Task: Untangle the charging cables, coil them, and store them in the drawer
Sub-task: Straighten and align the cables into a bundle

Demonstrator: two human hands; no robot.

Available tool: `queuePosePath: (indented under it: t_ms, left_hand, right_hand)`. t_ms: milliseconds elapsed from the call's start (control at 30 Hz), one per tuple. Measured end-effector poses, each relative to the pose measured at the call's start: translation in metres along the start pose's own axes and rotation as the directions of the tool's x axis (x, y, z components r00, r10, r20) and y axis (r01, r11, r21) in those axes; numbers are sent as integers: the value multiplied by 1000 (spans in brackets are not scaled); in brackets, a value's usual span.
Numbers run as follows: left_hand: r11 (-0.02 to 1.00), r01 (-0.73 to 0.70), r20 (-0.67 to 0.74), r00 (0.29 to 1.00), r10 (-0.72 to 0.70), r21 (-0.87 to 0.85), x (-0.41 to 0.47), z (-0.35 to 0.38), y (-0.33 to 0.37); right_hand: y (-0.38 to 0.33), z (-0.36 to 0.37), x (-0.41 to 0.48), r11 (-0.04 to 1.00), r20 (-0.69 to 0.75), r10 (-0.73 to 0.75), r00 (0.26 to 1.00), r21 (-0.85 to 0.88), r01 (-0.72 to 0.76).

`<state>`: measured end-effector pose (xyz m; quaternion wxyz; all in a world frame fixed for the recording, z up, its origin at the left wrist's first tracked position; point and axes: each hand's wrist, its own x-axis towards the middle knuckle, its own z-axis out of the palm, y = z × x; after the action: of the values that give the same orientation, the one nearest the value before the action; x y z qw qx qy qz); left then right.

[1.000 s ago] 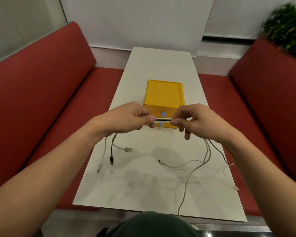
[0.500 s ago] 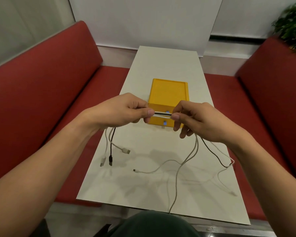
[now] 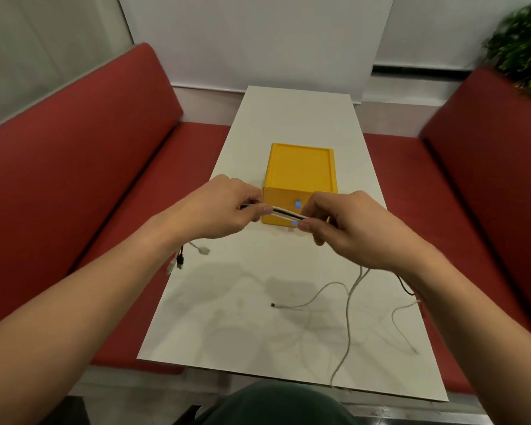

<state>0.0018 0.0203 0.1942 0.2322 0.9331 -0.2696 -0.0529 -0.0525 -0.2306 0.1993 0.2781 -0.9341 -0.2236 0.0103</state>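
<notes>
Cables (image 3: 285, 215), light and limp, are stretching just before the yellow drawer box (image 3: 301, 176), left hand (image 3: 224, 210) and right hand (image 3: 347, 228) pinching them; gripping near the plugs seems best.

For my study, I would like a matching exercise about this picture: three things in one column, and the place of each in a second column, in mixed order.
Things:
1. yellow drawer box
2. cable bundle
3. plant

Places:
A. pinched between the left hand and the right hand
B. far right, above the red bench
C. on the white table, beyond the hands

Pairs: 1-C, 2-A, 3-B
</notes>
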Motion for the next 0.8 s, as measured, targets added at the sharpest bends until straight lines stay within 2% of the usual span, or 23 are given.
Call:
queuePosePath:
  t_ms: [67,167,300,400,500,567,633,700,800]
  left_hand:
    - [1000,14,-29,999,-13,7,1,2,0]
    - [1000,17,-17,1000,-18,-10,-3,0,-2]
    - [981,-43,38,998,51,-187,-13,1,9]
    - [972,-33,9,999,36,-234,-17,1,7]
    - [992,12,-51,999,-19,-129,-18,5,-5]
    - [997,12,-107,994,-19,-71,-15,12,-7]
    - [1000,13,-146,989,-17,-27,-12,16,-5]
    - [999,37,-128,991,-39,-18,-13,14,-4]
    - [987,16,-73,997,-28,-157,-18,16,3]
  right_hand:
    - [-4,4,-1,1000,-38,-8,999,24,9]
    - [13,11,2,986,-47,103,994,137,-95]
    - [34,23,10,962,-123,244,962,158,-223]
    - [26,21,6,969,-169,224,960,140,-201]
    - [-4,17,-10,990,-162,82,983,123,-63]
    - [-17,15,-15,983,-139,34,990,181,-9]
    - [-9,13,-14,963,-146,94,985,263,-53]
    - [8,15,-7,972,-153,137,979,211,-104]
    - [27,27,1,974,-198,208,958,131,-184]
